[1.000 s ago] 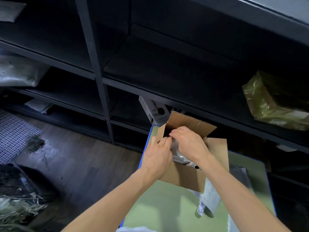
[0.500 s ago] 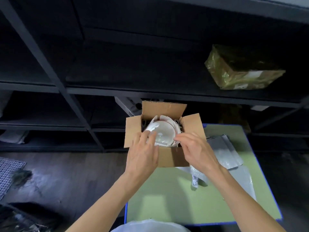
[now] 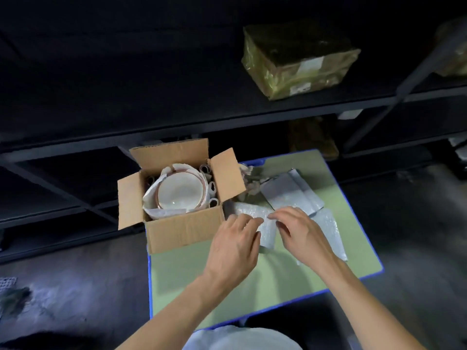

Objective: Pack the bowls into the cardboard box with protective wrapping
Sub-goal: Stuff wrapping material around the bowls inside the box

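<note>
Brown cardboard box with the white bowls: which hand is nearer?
Left. The left hand sits just off the near right corner of the brown cardboard box; the right hand is farther right, over the grey bubble-wrap sheets.

Storeroom-like packing spot: dark metal shelving, a film-wrapped, labelled parcel on a shelf beyond the right hand.
</note>
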A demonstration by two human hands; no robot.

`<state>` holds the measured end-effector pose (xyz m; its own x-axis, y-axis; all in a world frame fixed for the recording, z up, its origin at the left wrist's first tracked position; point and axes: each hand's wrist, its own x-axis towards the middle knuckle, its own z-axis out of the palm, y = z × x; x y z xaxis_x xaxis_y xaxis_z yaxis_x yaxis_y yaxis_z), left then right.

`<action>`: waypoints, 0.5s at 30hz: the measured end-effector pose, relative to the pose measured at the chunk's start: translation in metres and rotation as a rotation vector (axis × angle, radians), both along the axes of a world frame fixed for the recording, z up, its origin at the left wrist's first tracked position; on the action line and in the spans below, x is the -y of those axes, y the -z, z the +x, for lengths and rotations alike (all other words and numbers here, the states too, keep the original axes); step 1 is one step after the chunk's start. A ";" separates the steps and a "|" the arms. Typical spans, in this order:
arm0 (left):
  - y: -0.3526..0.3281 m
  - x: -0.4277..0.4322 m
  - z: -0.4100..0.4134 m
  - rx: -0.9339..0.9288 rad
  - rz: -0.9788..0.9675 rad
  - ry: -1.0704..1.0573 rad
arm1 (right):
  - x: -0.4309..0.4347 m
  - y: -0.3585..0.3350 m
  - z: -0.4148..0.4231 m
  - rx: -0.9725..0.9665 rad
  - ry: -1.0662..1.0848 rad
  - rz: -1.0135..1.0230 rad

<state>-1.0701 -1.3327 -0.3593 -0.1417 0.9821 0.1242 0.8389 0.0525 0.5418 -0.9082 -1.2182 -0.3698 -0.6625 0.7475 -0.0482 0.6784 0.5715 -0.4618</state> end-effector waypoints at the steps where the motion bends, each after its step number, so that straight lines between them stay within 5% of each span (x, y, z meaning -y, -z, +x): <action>1: 0.005 -0.005 0.010 0.000 -0.020 0.034 | -0.006 0.006 0.011 0.023 0.026 -0.027; 15: 0.056 -0.068 0.065 -0.113 -0.346 0.021 | -0.100 0.056 0.099 0.308 0.170 -0.220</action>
